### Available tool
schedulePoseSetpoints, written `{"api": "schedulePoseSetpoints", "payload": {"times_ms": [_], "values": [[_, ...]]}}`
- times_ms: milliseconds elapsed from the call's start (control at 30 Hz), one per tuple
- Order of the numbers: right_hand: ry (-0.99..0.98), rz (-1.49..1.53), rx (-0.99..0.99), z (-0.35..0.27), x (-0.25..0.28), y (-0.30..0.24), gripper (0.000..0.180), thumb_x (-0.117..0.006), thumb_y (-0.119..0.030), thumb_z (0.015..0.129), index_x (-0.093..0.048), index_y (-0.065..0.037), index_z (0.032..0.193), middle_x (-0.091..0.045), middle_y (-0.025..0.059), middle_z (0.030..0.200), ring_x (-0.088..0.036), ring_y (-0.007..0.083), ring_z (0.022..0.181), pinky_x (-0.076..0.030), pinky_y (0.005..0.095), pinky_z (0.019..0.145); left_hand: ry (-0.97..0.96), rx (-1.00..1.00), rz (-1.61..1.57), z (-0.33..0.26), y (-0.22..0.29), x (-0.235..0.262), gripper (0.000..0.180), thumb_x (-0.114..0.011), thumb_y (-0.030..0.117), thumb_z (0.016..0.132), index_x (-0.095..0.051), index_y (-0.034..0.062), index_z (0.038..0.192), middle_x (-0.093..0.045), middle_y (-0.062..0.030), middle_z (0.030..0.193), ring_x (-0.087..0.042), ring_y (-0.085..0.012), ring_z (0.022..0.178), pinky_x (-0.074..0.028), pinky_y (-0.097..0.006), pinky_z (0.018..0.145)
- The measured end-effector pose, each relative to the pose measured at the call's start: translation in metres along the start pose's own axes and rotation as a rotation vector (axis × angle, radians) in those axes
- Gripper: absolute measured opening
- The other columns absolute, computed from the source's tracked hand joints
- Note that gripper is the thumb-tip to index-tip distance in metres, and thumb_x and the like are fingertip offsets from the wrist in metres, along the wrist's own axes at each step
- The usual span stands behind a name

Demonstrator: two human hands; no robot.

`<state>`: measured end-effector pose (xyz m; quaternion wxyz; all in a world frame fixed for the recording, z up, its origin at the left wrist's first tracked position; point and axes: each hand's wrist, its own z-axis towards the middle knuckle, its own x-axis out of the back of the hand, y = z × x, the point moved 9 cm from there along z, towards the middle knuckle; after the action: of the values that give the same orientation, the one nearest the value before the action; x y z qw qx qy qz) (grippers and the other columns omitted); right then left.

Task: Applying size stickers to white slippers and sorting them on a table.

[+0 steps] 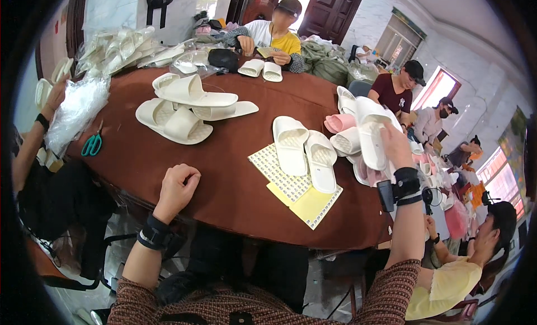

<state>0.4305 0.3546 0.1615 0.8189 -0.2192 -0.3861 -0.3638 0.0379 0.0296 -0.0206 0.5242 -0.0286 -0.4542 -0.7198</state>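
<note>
My right hand (396, 146) grips a white slipper (370, 136), held up over the right part of the table with its sole end pointing down. Behind and below it lie more white slippers (347, 140) and a pink slipper (339, 122), partly hidden. My left hand (178, 189) rests at the table's near edge, fingers curled in, with nothing seen in it. Between my hands, a pair of white slippers (291, 149) lies partly on yellow sticker sheets (305, 205). Farther left sits a stack of white slippers (173, 121).
A brown cloth covers the table (235, 185). Teal scissors (92, 144) and clear plastic bags (78, 109) lie at the left, near another person's arm. Across the table a person handles a yellow sheet (267, 52) behind a slipper pair (262, 69). More people sit at the right.
</note>
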Motion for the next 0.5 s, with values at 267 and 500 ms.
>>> {"api": "schedulePoseSetpoints", "payload": {"times_ms": [267, 500], "values": [[-0.027, 0.027, -0.056, -0.039, -0.047, 0.008, 0.035, -0.056, -0.026, 0.095, -0.062, -0.003, 0.12, -0.067, 0.0256, 0.105, -0.061, 0.0456, 0.102, -0.047, 0.05, 0.088, 0.017, -0.044, 0.067, 0.003, -0.003, 0.002, 0.006, -0.065, 0.011, 0.086, -0.068, 0.0072, 0.084, -0.066, -0.0056, 0.081, -0.061, -0.0269, 0.08, -0.045, -0.037, 0.076], [0.006, 0.132, 0.172, -0.069, -0.057, -0.057, 0.027, -0.062, -0.009, 0.089, -0.062, 0.001, 0.114, -0.064, 0.02, 0.115, -0.058, 0.0388, 0.108, -0.045, 0.0448, 0.093, 0.01, -0.128, 0.021, 0.004, 0.001, 0.0, 0.006, -0.067, 0.009, 0.085, -0.067, 0.003, 0.083, -0.066, -0.0118, 0.08, -0.063, -0.0324, 0.076, -0.049, -0.041, 0.069]]}}
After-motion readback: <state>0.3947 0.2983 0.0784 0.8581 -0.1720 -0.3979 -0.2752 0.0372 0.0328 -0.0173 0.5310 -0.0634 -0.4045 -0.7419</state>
